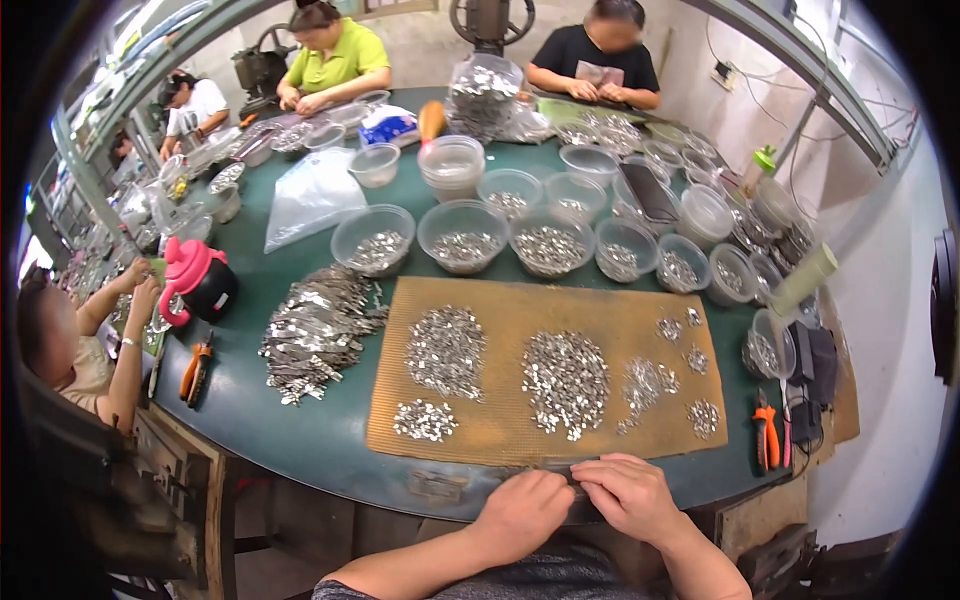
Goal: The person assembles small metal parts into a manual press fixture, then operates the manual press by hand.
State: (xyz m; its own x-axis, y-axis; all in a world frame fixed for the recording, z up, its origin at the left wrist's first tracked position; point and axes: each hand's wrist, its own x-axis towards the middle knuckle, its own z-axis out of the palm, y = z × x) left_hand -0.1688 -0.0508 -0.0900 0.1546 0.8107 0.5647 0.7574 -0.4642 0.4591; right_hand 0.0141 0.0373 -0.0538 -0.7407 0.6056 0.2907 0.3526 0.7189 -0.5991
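Both hands, left hand [525, 508] and right hand [628, 492], pinch a thin metal strip [560, 466] at the counter's [300, 440] near edge; a slip could drop it off the edge.

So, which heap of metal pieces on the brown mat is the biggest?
The heap right of centre on the brown mat; it spreads wider than its left neighbour.

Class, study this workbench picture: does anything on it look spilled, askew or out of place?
Nothing looks spilled. The metal bits sit in sorted heaps on the brown mat and in clear bowls behind it. One clear plastic bag lies crumpled loose on the green table. Both hands, left and right, rest at the mat's near edge.
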